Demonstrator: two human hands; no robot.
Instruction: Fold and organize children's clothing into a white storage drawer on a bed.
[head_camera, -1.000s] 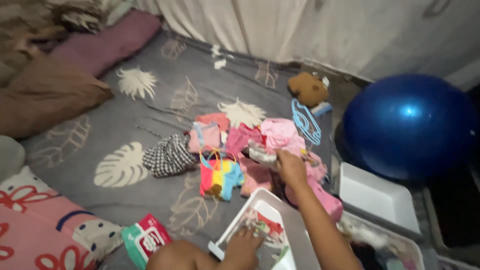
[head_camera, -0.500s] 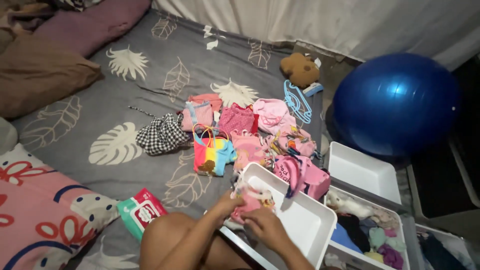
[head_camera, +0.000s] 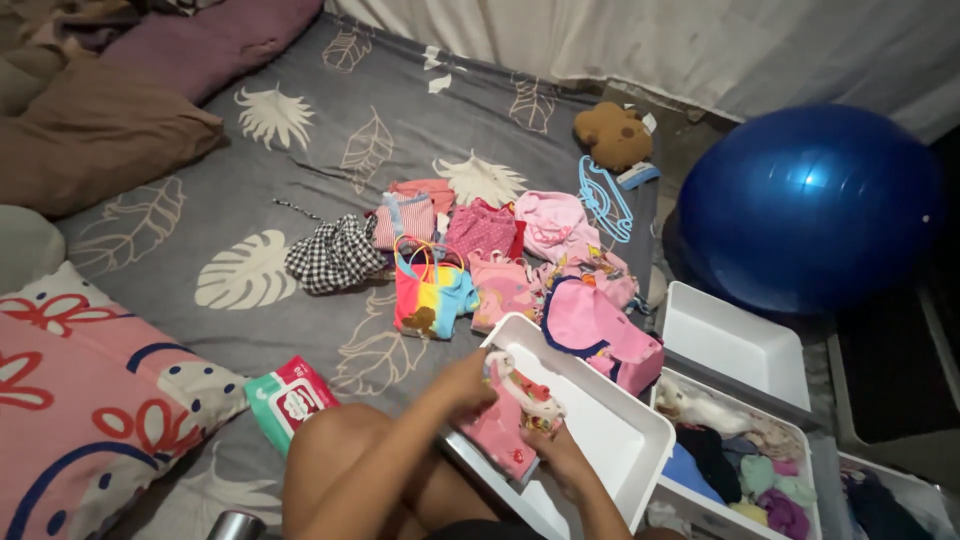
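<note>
My left hand (head_camera: 463, 385) and my right hand (head_camera: 557, 452) both grip a small pink folded garment (head_camera: 506, 415) with a white and red print, held over the near corner of a white plastic bin (head_camera: 620, 425). The bin rests at the bed's edge by my knee (head_camera: 330, 450). Beyond the bin, several small folded clothes lie on the grey leaf-print sheet (head_camera: 200, 220): a rainbow piece (head_camera: 428, 295), pink pieces (head_camera: 600, 335) and a black-and-white checked one (head_camera: 333, 255).
A big blue exercise ball (head_camera: 805, 205) stands right of the bed. A second white bin (head_camera: 735, 345) and a drawer of mixed clothes (head_camera: 745, 460) sit at lower right. A wipes pack (head_camera: 287, 400), pillows (head_camera: 90, 400), a brown plush toy (head_camera: 612, 135) and blue hangers (head_camera: 600, 205) lie around.
My right hand drew back from the clothes pile with a garment and joined the left at the bin. Both hands now hold the pink garment lower in the bin.
</note>
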